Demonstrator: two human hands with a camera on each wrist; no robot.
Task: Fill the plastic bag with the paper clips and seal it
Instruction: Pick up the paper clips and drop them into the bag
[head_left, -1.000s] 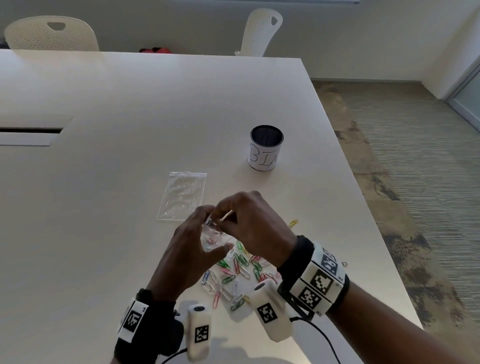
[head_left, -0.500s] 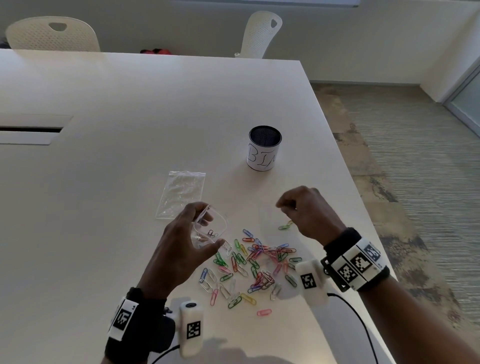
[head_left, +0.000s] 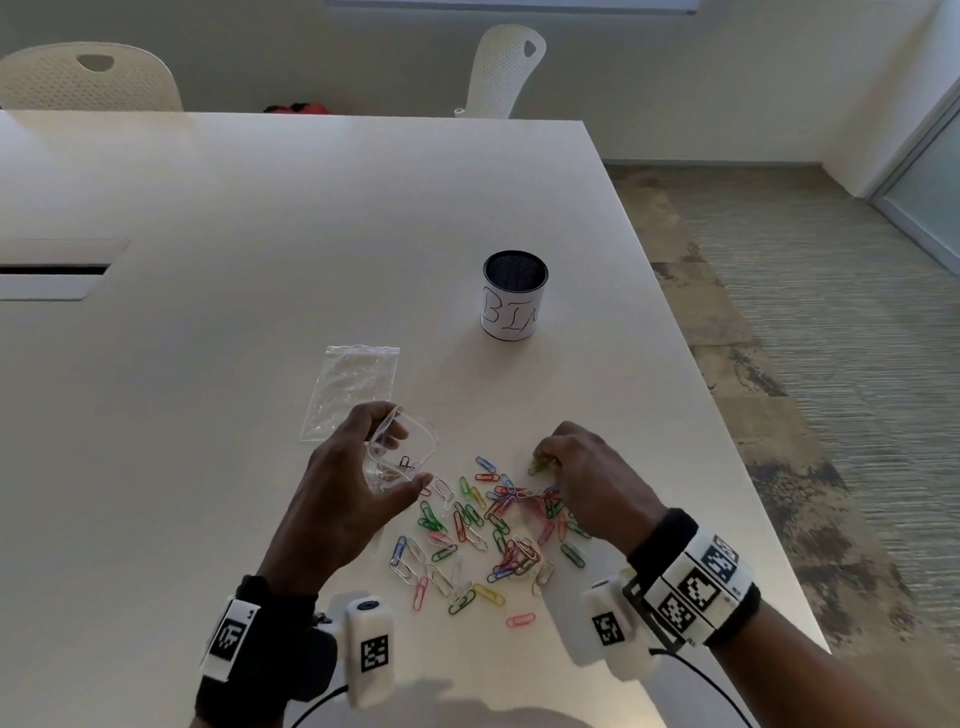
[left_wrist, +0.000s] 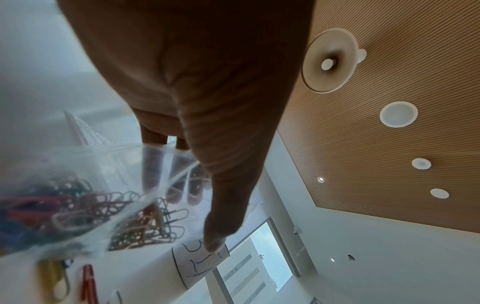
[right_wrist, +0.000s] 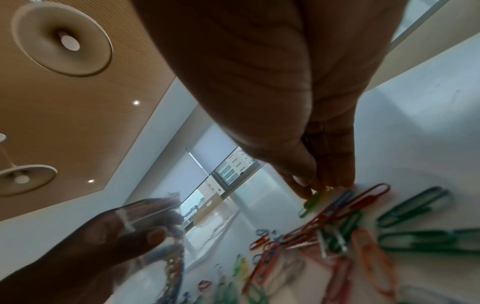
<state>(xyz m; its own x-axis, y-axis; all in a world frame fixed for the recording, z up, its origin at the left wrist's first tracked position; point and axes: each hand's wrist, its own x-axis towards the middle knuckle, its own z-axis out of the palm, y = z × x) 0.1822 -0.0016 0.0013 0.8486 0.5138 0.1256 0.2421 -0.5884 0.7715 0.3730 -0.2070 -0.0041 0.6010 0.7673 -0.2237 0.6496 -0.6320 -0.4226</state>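
Plastic bag (head_left: 400, 454): held mouth-open in your left hand (head_left: 343, 499), near the table's (head_left: 260, 234) right edge. Right hand (head_left: 587, 478) has left the bag and now pinches a green clip (head_left: 535, 469) from the paper clips (head_left: 483, 530). Filling barely begun.

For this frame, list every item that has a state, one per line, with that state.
Held plastic bag: mouth open, a few clips inside.
Spare plastic bag: flat on the table, looks empty.
Paper clips: mostly loose on the table.
Green paper clip: pinched, at the table surface.
Bin cup: upright, contents not visible.
Left hand: grips the held bag.
Right hand: pinches the green clip.
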